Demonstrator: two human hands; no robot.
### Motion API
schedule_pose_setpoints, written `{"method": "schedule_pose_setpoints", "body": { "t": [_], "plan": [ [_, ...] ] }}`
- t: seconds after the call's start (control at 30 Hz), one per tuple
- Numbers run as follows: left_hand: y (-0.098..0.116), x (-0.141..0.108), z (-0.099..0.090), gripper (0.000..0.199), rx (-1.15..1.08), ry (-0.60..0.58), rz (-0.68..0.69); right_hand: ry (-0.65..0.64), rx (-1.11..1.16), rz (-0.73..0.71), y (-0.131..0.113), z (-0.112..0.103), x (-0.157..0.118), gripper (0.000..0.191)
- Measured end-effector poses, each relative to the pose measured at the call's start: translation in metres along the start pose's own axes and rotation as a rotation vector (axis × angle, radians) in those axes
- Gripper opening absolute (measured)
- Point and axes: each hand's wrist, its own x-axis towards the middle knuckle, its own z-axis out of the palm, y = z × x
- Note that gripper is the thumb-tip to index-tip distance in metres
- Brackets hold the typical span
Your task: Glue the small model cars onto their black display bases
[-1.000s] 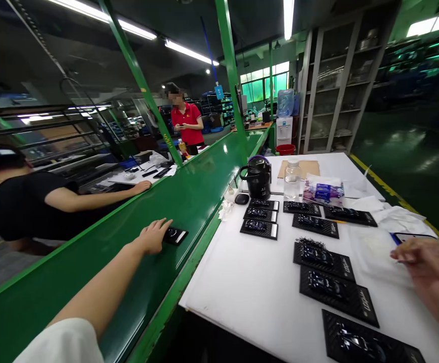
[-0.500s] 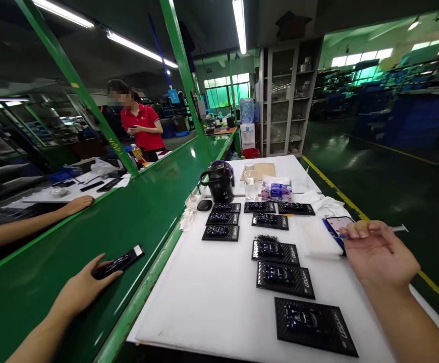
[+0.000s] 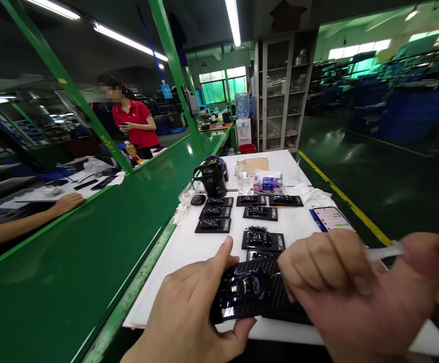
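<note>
A black textured plate with a glossy dark model car (image 3: pixel 248 286) on it is held up near the camera. My left hand (image 3: pixel 189 302) grips its left end, thumb above and fingers below. Over its right end is my right hand (image 3: pixel 359 287), closed around a thin whitish syringe-like tool (image 3: pixel 384 252); whether its fingertips touch the plate is hard to tell. Behind lie several similar plates with cars, such as one (image 3: pixel 263 240) just beyond the held plate and one (image 3: pixel 212 225) further left on the white table (image 3: pixel 166 272).
A black jug (image 3: pixel 214 179), a clear bottle (image 3: pixel 242 176), a purple packet (image 3: pixel 268 184) and a phone (image 3: pixel 331 219) stand or lie further back. Left runs a green belt (image 3: pixel 102 242) with another person's hand (image 3: pixel 68 202) at its far edge. A person in red (image 3: pixel 138 121) stands beyond.
My left hand has brought the plate from the green belt to above the table. My right hand has moved left to the plate, still holding the thin tool. The view has shifted slightly.
</note>
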Motion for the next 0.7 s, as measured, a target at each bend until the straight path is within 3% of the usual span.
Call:
{"method": "schedule_pose_setpoints", "body": {
  "t": [0.13,0.7],
  "plan": [
    [0.001,0.004,0.001,0.097,-0.005,0.028,0.0,-0.094,0.075,-0.006,0.003,0.008,0.01,0.066],
    [0.003,-0.007,0.001,0.089,-0.028,0.035,-0.011,-0.121,0.014,-0.011,0.017,0.002,0.003,0.062]
  ]
}}
